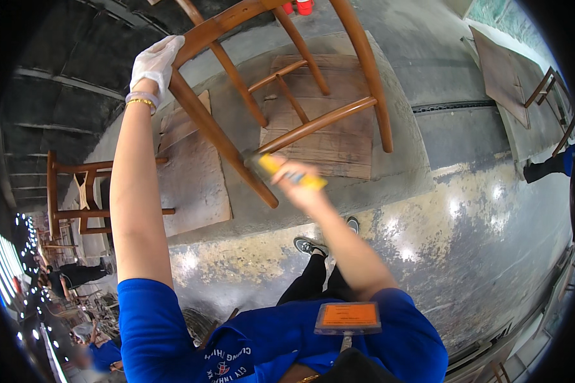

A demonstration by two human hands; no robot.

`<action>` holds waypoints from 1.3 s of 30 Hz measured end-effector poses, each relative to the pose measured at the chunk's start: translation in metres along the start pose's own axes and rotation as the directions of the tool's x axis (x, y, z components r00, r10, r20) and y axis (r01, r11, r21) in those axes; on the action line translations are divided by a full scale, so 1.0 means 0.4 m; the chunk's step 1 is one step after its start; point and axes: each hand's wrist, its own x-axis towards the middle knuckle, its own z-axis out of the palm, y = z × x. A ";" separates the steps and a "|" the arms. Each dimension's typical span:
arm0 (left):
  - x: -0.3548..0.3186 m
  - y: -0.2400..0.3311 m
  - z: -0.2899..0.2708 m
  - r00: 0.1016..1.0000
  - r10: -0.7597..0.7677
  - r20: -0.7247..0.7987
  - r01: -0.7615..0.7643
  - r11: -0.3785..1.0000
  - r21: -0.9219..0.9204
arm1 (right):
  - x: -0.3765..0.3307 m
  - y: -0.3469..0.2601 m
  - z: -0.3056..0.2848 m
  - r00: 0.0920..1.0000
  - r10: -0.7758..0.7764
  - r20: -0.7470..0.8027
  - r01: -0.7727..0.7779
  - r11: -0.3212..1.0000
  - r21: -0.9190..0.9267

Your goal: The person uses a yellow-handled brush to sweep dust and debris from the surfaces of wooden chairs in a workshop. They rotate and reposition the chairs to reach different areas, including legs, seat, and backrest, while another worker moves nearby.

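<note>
A brown wooden chair frame (207, 131) stands tilted in front of me, with its legs and stretchers showing. My left hand (156, 60), in a white glove, is closed over the frame's upper left corner. In my bare right hand (300, 185) is a yellow-handled tool (271, 167), blurred by motion. Its dark head meets or lies just beside the near leg, close to where a stretcher joins; I cannot tell whether it touches. The exact kind of tool is not clear.
Brown cardboard sheets (338, 150) lie on the worn concrete floor beneath the chair. Another wooden chair (86, 166) is on the left. Further off are people at left (76, 274) and a person's leg (543, 168) at right, near a leaning board (498, 73). Red containers (305, 6) stand at the far side.
</note>
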 end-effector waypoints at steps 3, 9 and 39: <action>-0.001 0.001 0.005 0.999 0.019 0.043 -0.020 0.999 0.033 | 0.118 0.010 -0.240 0.913 0.078 -0.400 -0.131 0.986 -0.107; -0.001 -0.001 0.011 0.999 0.036 0.011 -0.036 0.995 0.091 | 0.104 0.019 -0.033 0.795 -0.444 -0.413 0.090 0.760 -0.644; 0.009 0.058 0.040 0.970 0.046 0.238 0.109 0.793 -0.600 | -0.207 0.125 0.020 0.321 0.490 0.811 0.661 0.497 -0.562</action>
